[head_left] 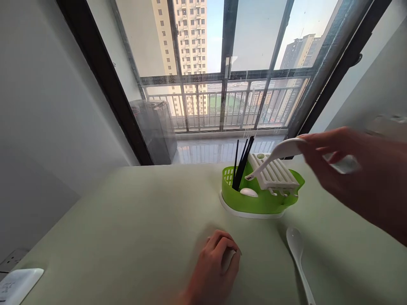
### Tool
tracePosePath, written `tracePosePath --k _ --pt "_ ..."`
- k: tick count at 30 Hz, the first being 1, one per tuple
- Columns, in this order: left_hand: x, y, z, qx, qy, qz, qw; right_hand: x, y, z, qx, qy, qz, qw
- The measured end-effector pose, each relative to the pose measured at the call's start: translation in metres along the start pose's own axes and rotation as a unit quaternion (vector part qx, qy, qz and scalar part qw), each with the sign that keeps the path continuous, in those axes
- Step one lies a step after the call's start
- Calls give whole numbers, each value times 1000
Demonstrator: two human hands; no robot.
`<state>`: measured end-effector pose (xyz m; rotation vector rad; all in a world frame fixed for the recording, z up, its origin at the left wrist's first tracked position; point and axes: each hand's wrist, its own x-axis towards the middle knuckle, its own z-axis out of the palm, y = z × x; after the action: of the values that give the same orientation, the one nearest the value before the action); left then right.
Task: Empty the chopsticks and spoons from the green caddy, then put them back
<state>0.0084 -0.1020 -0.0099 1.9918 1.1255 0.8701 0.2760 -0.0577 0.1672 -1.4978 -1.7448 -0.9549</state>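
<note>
Two spoons, one green caddy

Pale desk [127,220] carries a green cutlery caddy [257,199]. Right hand [349,169], grip clamped on a white spoon [276,157], hovers above the caddy; left hand [216,267] rests curled, fingers together. Second spoon [297,254] lies nearby.

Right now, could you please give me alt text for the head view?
The right hand holds a white spoon over a green cutlery holder with black chopsticks; the left hand rests on the table near another spoon.

Chopsticks [241,167] stand in the holder [254,201] on the table [127,220]; a spoon [299,258] lies before it.
</note>
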Motion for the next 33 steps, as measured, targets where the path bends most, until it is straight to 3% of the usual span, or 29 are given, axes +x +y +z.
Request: tracePosePath --k 3,7,14,22,33 --pt "0 -1 0 2 -4 1 1000 7 -21 9 -46 5 -114 992" --pt "-1 -1 0 2 -9 -8 1000 10 -36 24 -18 -69 -199 977" --pt "-2 -2 2 3 -2 -10 1000 13 -65 40 -19 -157 -202 967" --pt "-2 -1 1 5 -9 -10 1000 12 -88 38 -35 -281 -185 941" --pt "-2 -2 1 9 -8 0 1000 -6 -93 34 30 -257 -183 948"
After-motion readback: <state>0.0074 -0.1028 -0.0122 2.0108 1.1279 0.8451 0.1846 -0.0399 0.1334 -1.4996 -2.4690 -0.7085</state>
